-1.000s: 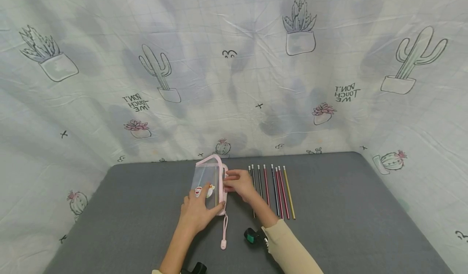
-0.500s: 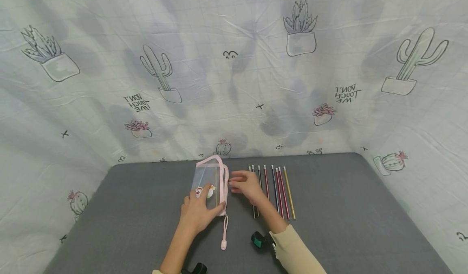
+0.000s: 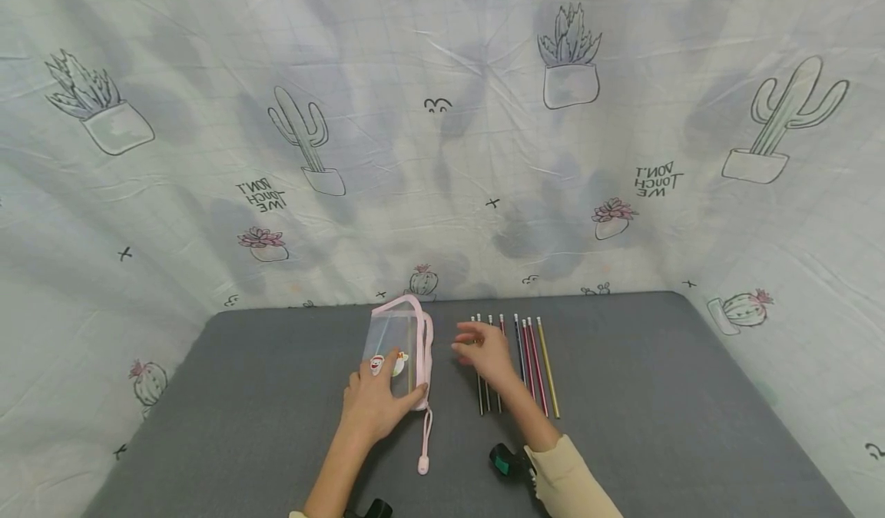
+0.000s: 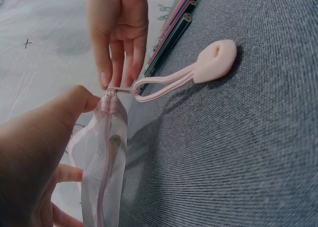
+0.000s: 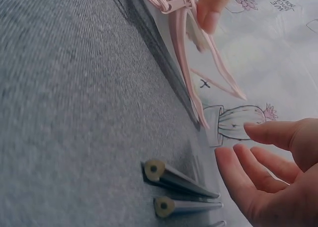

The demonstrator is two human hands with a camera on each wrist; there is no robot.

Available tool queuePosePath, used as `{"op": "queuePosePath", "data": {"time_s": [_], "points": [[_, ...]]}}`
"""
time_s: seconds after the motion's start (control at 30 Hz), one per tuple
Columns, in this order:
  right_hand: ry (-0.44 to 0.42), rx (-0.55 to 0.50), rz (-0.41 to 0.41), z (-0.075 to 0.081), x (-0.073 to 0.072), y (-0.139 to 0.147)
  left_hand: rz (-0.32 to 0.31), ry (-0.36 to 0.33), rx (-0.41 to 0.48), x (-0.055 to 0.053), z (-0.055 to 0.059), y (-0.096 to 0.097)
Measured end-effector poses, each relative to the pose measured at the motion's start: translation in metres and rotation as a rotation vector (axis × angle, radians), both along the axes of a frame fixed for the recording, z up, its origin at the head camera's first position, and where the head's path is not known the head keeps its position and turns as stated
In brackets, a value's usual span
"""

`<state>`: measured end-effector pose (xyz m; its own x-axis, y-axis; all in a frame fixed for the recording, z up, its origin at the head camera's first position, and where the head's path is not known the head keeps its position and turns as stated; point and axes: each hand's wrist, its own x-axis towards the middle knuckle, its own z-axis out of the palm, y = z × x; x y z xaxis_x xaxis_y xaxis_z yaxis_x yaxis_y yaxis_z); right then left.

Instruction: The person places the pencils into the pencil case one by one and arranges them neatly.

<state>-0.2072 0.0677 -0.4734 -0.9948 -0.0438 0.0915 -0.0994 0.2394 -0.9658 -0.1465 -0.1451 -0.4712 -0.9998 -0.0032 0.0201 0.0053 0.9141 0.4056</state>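
A transparent pencil case (image 3: 390, 333) with pink zipper trim and small stickers lies left of centre on the table in the head view. My left hand (image 3: 373, 403) holds it, fingers spread over the clear face and thumb at the zipped edge. In the left wrist view, the thumb is by the zipper pull (image 4: 121, 90), and the mouth of the case gapes. My right hand (image 3: 487, 353) hovers beside several pencils (image 3: 532, 364), fingers loosely bent and nothing between them. In the right wrist view, the blunt ends of two pencils (image 5: 166, 207) show below this hand.
A pink wrist cord (image 3: 424, 441) trails from the case toward the front. The grey table (image 3: 657, 395) ends at the back against a white cactus-print cloth (image 3: 442, 157). Black wrist devices (image 3: 503, 460) sit on the forearms.
My right hand has drawn away from the mouth of the case and moved right, over the leftmost pencils. The left hand and the case have stayed in place.
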Motion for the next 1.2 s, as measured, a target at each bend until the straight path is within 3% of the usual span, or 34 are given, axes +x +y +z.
{"op": "queuePosePath", "data": {"time_s": [0.13,0.4,0.87,1.2], "points": [[0.066,0.057,-0.003,0.003,0.004,0.006,-0.003,0.006,-0.002,0.000,0.000,0.000],[0.044,0.141,-0.058,0.006,0.005,0.010,-0.003,-0.005,-0.002,-0.001,-0.001,-0.001],[0.005,0.180,-0.077,0.007,0.012,0.008,-0.008,0.015,-0.001,0.001,0.000,-0.001],[-0.001,0.236,-0.068,0.009,0.012,0.007,-0.001,-0.010,0.001,-0.001,0.000,-0.001]]}}
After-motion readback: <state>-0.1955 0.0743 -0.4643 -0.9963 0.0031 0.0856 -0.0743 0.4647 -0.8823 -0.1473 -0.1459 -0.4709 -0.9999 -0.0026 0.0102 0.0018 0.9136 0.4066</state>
